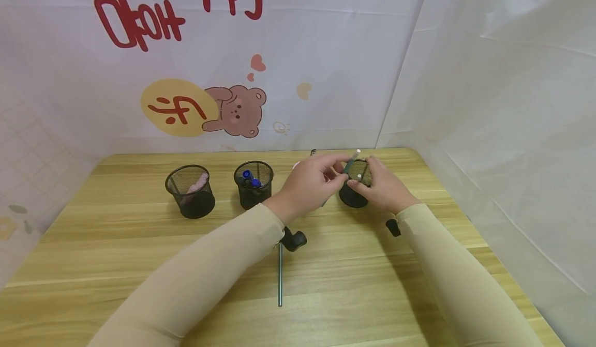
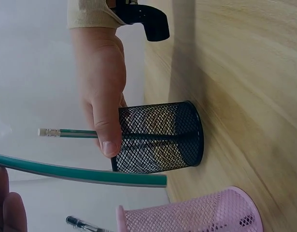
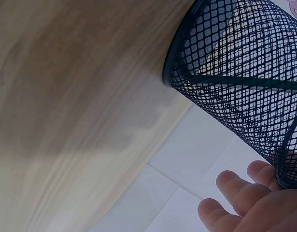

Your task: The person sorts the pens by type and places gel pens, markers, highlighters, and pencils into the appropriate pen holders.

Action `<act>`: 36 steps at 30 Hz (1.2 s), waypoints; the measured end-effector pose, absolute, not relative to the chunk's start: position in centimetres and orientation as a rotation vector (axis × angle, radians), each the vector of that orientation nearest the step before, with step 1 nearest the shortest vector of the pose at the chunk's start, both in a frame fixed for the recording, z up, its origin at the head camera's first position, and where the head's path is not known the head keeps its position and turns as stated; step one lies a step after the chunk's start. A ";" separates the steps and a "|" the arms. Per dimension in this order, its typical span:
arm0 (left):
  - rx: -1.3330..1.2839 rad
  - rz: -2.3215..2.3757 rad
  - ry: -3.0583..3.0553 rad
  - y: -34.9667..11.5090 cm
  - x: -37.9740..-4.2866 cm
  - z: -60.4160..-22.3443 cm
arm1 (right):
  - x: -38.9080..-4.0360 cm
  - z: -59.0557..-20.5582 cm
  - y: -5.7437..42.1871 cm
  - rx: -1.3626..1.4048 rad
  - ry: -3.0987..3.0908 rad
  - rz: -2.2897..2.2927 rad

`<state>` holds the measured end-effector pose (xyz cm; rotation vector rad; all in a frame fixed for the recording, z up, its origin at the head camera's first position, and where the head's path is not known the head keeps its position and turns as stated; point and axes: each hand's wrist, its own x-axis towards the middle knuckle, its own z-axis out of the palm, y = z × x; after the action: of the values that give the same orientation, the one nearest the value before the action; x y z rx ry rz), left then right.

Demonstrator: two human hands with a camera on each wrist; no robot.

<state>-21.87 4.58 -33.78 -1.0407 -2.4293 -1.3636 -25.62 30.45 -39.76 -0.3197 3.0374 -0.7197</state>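
Note:
In the head view my left hand (image 1: 307, 184) pinches a green pencil (image 1: 350, 165) with a white end near the rim of the right-hand black mesh cup (image 1: 354, 198). The left wrist view has this held pencil (image 2: 105, 177) slanting across, its lower end beside the cup. My right hand (image 1: 386, 187) grips that cup at the rim, thumb on the near side. Inside the cup stands another green pencil (image 2: 73, 133), eraser end up. A pink mesh cup (image 2: 196, 212) with a clear pen (image 2: 83, 223) is beside it, mostly hidden behind my left hand in the head view.
Farther left stand a black mesh cup (image 1: 253, 199) holding blue-ended items (image 1: 247, 174) and another black mesh cup (image 1: 197, 206) with something pink (image 1: 199, 182) inside. One more green pencil (image 1: 280, 280) lies on the wooden table (image 1: 349, 295). White sheeting (image 1: 335, 78) borders the back and sides.

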 end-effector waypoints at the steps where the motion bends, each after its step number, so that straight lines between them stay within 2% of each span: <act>1: -1.039 -1.364 -2.422 4.8 -21.9 -33.8 | -25.6 -39.8 30.5 -0.329 3.040 -0.725; 36: -1.064 -1.430 -2.261 8.8 -23.8 -33.5 | -25.7 -40.1 30.6 -0.429 3.037 -0.779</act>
<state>-23.82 8.80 -33.47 -1.0642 -2.2615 -1.4303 -25.73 30.63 -40.07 -0.4287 3.0369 -0.7786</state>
